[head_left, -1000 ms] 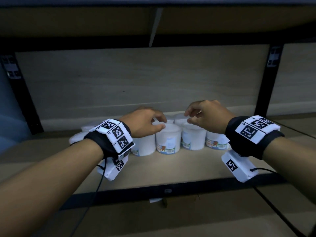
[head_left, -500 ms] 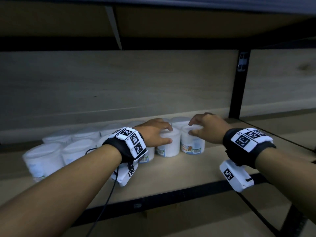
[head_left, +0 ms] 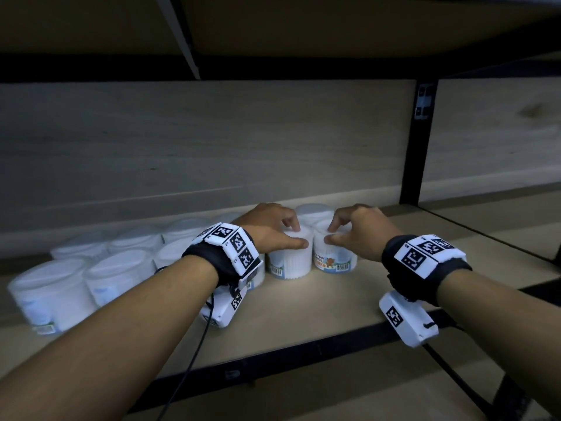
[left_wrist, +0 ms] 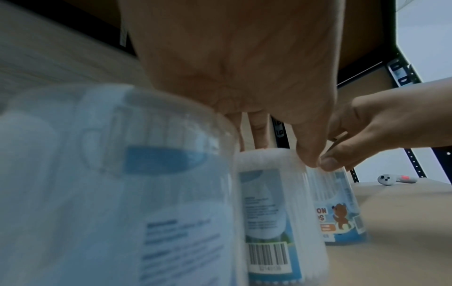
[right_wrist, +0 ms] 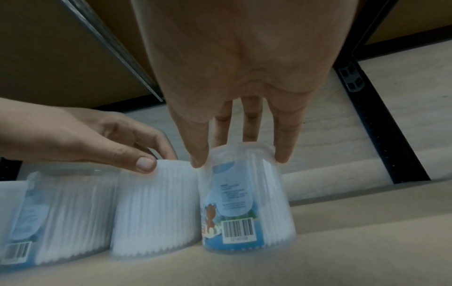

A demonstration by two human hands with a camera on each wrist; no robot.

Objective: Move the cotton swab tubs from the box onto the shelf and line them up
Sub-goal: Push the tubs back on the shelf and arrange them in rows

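Observation:
Several white cotton swab tubs stand in two rows on the wooden shelf (head_left: 306,311). My left hand (head_left: 299,236) grips the lid rim of a front-row tub (head_left: 291,262), thumb at the front and fingers behind. My right hand (head_left: 331,233) grips the rightmost front tub (head_left: 334,259), the one with a bear label. The two tubs stand side by side, touching. In the left wrist view my left hand (left_wrist: 285,152) sits on its tub (left_wrist: 274,203). The right wrist view shows my right hand (right_wrist: 239,160) clasping its tub (right_wrist: 247,203).
More tubs (head_left: 91,278) fill the shelf to the left, blurred. A black upright post (head_left: 416,147) stands at the back right, with bare shelf to the right of the tubs. An upper shelf board hangs close overhead. A small grey device (left_wrist: 396,179) lies far right.
Both hands have come down from just above the tubs and now grip two neighbouring front tubs. The head view has swung, so more tubs show at the left.

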